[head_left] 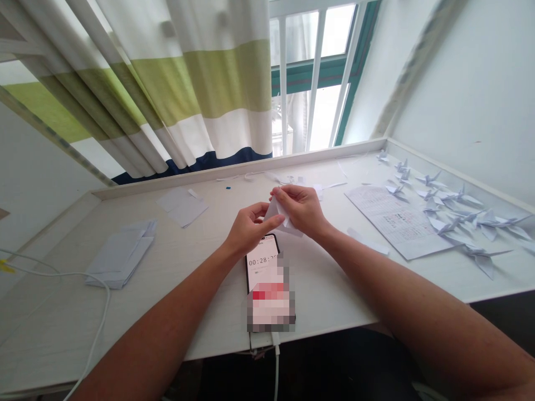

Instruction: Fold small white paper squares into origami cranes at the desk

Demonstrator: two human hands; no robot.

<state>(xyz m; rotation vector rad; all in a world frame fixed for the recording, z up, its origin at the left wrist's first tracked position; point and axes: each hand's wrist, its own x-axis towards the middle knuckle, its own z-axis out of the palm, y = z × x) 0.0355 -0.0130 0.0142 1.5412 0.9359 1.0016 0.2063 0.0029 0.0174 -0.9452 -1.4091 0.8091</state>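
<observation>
A partly folded sheet of white paper (273, 210) is held up between my two hands, just beyond the phone. My left hand (251, 225) grips its lower left side, thumb laid across the front. At the paper's top and right side, my right hand (301, 209) pinches it, with the thumb and fingers together near the upper tip. Part of the paper is hidden behind the fingers. Below the hands a smartphone (262, 273) lies on the white table (209, 312), its screen showing a running-time display and a blurred lower part.
Several folded paper cranes (449, 223) stand at the right around a written-on sheet (388, 223). Stacked white paper (121, 253) and loose sheets (184, 206) lie at the left. Paper scraps (288, 179) are along the back. A white cable (107, 301) crosses the left; another cable (276, 362) plugs into the phone.
</observation>
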